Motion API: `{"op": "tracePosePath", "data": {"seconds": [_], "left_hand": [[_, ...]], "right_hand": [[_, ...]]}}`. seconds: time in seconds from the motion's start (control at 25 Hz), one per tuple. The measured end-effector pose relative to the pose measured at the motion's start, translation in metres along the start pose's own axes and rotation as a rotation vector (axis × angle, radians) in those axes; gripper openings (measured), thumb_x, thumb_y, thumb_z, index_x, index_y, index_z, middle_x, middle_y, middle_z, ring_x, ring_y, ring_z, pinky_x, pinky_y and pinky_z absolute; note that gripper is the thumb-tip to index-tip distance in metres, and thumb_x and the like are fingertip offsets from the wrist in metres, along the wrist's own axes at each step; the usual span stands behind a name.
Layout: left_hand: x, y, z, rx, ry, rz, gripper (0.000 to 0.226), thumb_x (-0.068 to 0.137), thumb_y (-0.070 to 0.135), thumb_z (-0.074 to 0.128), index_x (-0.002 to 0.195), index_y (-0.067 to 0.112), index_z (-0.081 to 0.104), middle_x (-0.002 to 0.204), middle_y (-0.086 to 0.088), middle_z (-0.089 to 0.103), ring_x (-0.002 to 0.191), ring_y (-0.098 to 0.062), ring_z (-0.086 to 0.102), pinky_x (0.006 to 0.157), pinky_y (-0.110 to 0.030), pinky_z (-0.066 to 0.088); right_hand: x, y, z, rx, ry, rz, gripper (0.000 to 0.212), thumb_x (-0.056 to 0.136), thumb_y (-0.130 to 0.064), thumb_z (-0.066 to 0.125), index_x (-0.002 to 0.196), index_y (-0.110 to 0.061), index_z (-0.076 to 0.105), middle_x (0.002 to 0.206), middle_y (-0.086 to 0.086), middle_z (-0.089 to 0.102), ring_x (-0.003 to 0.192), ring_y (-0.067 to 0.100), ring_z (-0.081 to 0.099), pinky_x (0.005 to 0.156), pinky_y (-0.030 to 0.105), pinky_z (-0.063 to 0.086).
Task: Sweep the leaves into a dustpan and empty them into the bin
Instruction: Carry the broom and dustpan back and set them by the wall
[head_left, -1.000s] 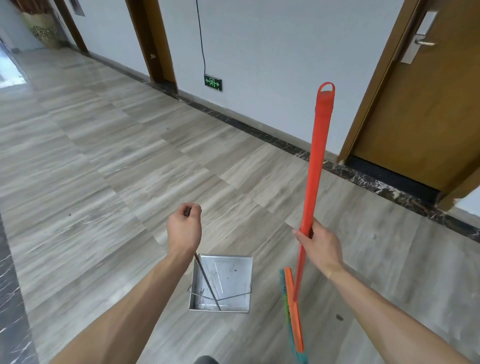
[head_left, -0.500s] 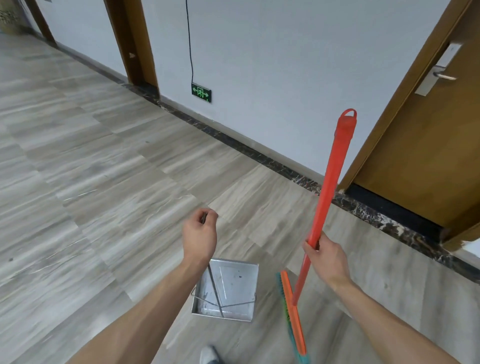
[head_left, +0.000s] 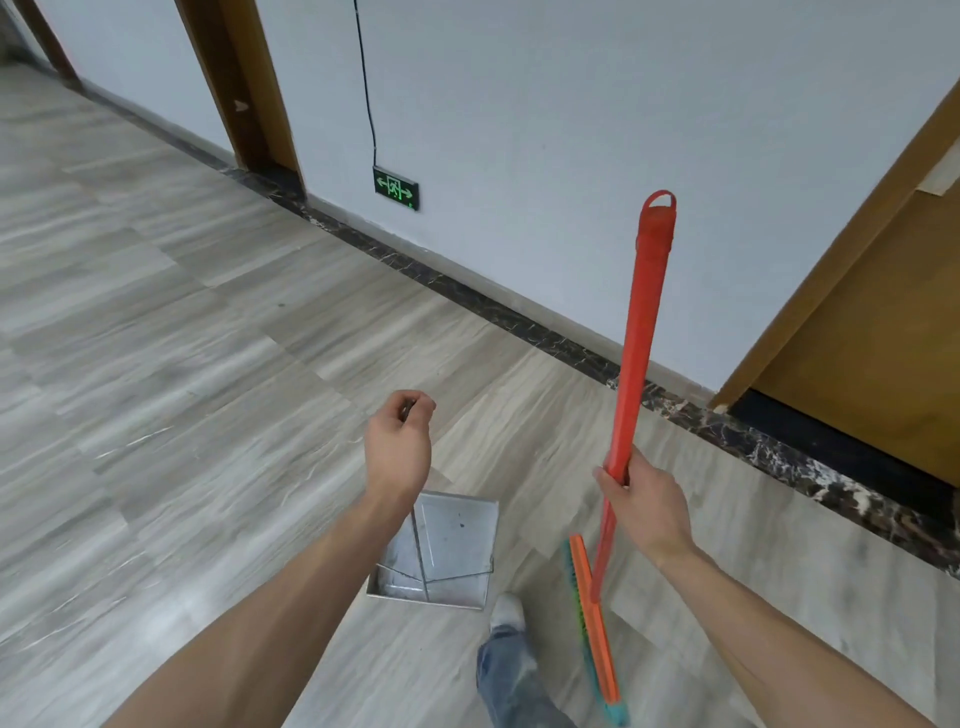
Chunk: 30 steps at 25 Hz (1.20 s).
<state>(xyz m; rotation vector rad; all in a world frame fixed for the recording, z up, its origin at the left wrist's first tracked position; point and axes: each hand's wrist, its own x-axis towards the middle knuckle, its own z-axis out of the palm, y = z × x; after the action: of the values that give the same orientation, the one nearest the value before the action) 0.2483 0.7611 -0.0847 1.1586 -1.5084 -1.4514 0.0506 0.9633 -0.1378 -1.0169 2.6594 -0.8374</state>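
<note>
orange plastic runs from the broom (head_left: 635, 364) handle's hanging loop at about 1 o'clock in the head view down to the flat orange head with green and teal bristles at about 5 o'clock. the right hand (head_left: 644, 501) is wrapped fully round the lower part of that handle, fingers closed, with the long shaft rising above the fist and leaning slightly toward 12 o'clock; the broom head sits low at the floor, its long axis pointing roughly from 12 to 6 o'clock.

the left hand (head_left: 399, 447) is closed in a loose fist over the top of a thin metal rod, the upright handle of the steel dustpan (head_left: 457, 540). the pan lies directly below that hand, toward 6 o'clock from it, with its wire bail across the tray. whether it is resting on the floor or hanging just above it cannot be told. the tray looks empty apart from specks.

no leaves and no bin show anywhere on the grey wood-grain floor (head_left: 182, 364), so the sweeping has probably not begun and the person seems to be carrying the tools. a shoe (head_left: 506, 613) and a denim leg are just beside the pan at its 5 o'clock.

the relation that matters next: pan and broom head lie side by side, pan at 9 o'clock of the bristles, near but apart. wherever the leaves turn up, the right hand must draw the bristles across toward 9 o'clock into the pan's open edge, while the left, the nearer hand, holds the pan steady by its rod.
</note>
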Motion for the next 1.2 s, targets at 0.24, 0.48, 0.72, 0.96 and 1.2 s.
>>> {"op": "tracePosePath", "data": {"seconds": [0.24, 0.48, 0.72, 0.96, 1.2], "left_hand": [[0.150, 0.020, 0.049, -0.009, 0.003, -0.078, 0.019, 0.088, 0.015, 0.051, 0.072, 0.024, 0.059, 0.047, 0.013, 0.037, 0.045, -0.012, 0.030, 0.041, -0.024, 0.027], [0.277, 0.047, 0.082, -0.189, -0.287, -0.087, 0.044, 0.058, -0.001, 0.039, 0.095, 0.018, 0.056, 0.062, 0.001, 0.035, 0.054, -0.017, 0.040, 0.059, -0.032, 0.048], [0.432, 0.057, 0.124, 0.071, -0.509, -0.099, 0.036, 0.078, -0.014, 0.045, 0.100, 0.015, 0.046, 0.083, -0.007, 0.051, 0.089, -0.028, 0.072, 0.097, -0.048, 0.049], [0.580, 0.069, 0.188, 0.611, -0.500, 0.121, 0.030, 0.068, 0.013, 0.077, 0.070, 0.018, 0.048, 0.076, -0.007, 0.073, 0.081, -0.026, 0.072, 0.070, -0.052, 0.054], [0.714, 0.088, 0.261, 0.720, -0.625, -0.014, 0.010, 0.086, 0.024, 0.069, 0.086, 0.016, 0.063, 0.072, -0.005, 0.071, 0.066, -0.021, 0.073, 0.063, -0.041, 0.062]], "right_hand": [[0.165, -0.009, 0.016, 0.073, -0.021, -0.011, 0.009, 0.091, -0.042, 0.056, 0.091, -0.034, 0.055, 0.058, -0.013, 0.060, 0.055, 0.001, 0.060, 0.049, 0.020, 0.044], [0.304, -0.038, 0.030, 0.096, -0.035, -0.044, 0.009, 0.089, -0.041, 0.056, 0.082, -0.035, 0.053, 0.056, -0.012, 0.057, 0.051, 0.000, 0.056, 0.044, 0.013, 0.033], [0.434, -0.053, 0.069, 0.096, -0.031, -0.025, 0.005, 0.090, -0.039, 0.057, 0.088, -0.036, 0.053, 0.057, -0.011, 0.059, 0.053, 0.001, 0.059, 0.051, 0.024, 0.043], [0.562, -0.074, 0.096, 0.046, 0.064, 0.070, 0.007, 0.090, -0.038, 0.058, 0.088, -0.032, 0.054, 0.058, -0.010, 0.060, 0.052, 0.002, 0.058, 0.049, 0.021, 0.040], [0.667, -0.081, 0.112, 0.032, 0.099, 0.175, 0.015, 0.090, -0.038, 0.057, 0.079, -0.028, 0.053, 0.055, -0.006, 0.059, 0.053, 0.007, 0.059, 0.054, 0.029, 0.045]]}}
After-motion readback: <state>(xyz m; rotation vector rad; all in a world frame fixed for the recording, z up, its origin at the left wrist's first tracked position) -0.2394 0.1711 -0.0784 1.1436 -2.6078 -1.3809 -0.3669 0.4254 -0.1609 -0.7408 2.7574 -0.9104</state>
